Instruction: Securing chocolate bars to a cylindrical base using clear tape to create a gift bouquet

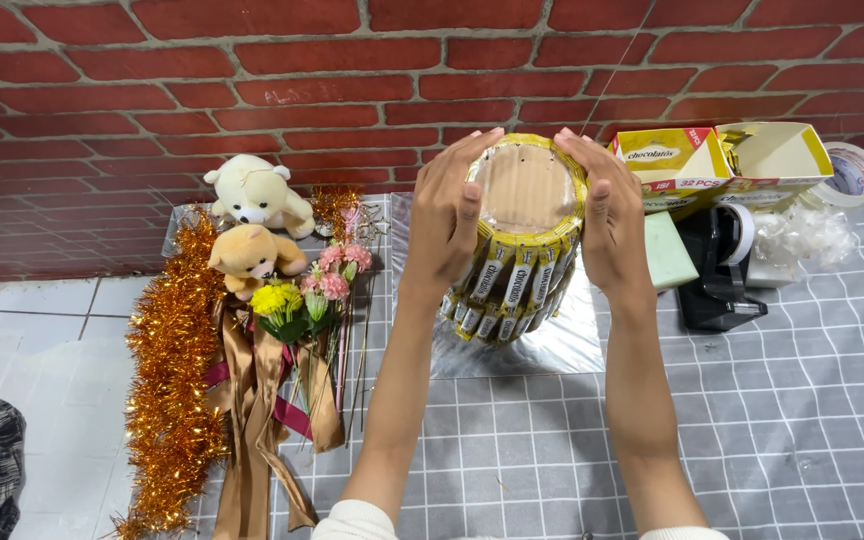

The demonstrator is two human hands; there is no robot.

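A round cardboard drum [524,190] ringed with yellow snack sticks is tipped on its side over a silver sheet [562,340]. The left hand [449,215] and right hand [609,215] grasp its opposite sides, fingers curled over the rim. Left of the drum lie two teddy bears [254,225], artificial flowers [307,295] and gold tinsel [167,380]; right of it, a yellow box [672,158] and tape dispenser [717,270].

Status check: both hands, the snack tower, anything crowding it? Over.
Left hand and right hand clasp the snack-stick tower by its sides. Tower tilted over silver board. Green block beside right hand.
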